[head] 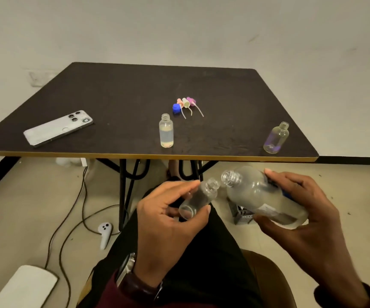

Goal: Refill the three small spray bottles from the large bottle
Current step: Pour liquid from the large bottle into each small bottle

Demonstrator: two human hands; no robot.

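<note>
My left hand (168,223) grips a small clear bottle (198,197), uncapped and tilted, below the table's front edge over my lap. My right hand (302,210) holds the large clear bottle (262,194) tipped on its side, its open neck just beside the small bottle's mouth. On the table a second small bottle (166,131) stands upright, open, filled to about two thirds. A third small bottle (276,138) stands open near the right front corner and looks nearly empty. Three spray heads with tubes (188,104) and a blue cap (176,108) lie together mid-table.
A phone (58,127) lies face down on the dark table (113,90) at the left. On the floor are cables (68,223), a white controller (105,234), a white box (24,287) and a small metal piece (242,215). A wall stands behind the table.
</note>
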